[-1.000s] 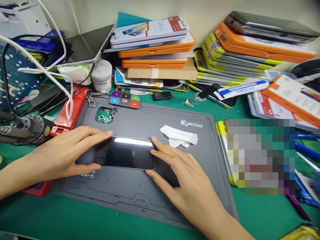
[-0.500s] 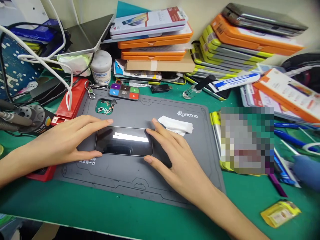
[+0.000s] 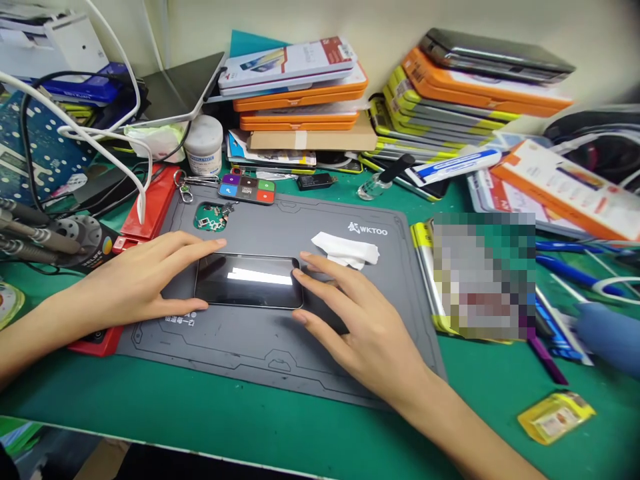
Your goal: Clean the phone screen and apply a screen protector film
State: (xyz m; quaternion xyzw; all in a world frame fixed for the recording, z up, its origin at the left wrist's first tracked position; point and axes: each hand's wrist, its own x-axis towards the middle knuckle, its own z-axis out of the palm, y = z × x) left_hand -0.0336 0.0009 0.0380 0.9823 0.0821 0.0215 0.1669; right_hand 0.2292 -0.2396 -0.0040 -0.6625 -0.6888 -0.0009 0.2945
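A black smartphone [image 3: 250, 293] lies flat, screen up, on a grey work mat [image 3: 260, 340], with a bright reflection on its glass. My left hand [image 3: 135, 277] is at its left end, thumb at the near corner and fingers along the far edge. At the right end, my right hand [image 3: 355, 300] has its thumb by the near corner and a fingertip on the screen's edge. Both hands hold the phone between spread thumb and fingers. A crumpled white wipe [image 3: 347, 250] lies just beyond my right hand. Small metal parts [image 3: 213, 217] sit in the mat's upper left recess.
Boxes [image 3: 300, 100] are stacked at the back, beside a white paste jar [image 3: 204, 143]. A red tool [image 3: 153, 207] and screwdriver stand [image 3: 80, 233] are on the left. A small bottle [image 3: 373, 183], blue pliers [image 3: 565, 263] and a yellow packet [image 3: 555, 417] lie on the right.
The camera view has shifted slightly. Both hands stay at the phone's ends, and the right fingers sit a little lower against its right end. The phone remains flat on the mat.
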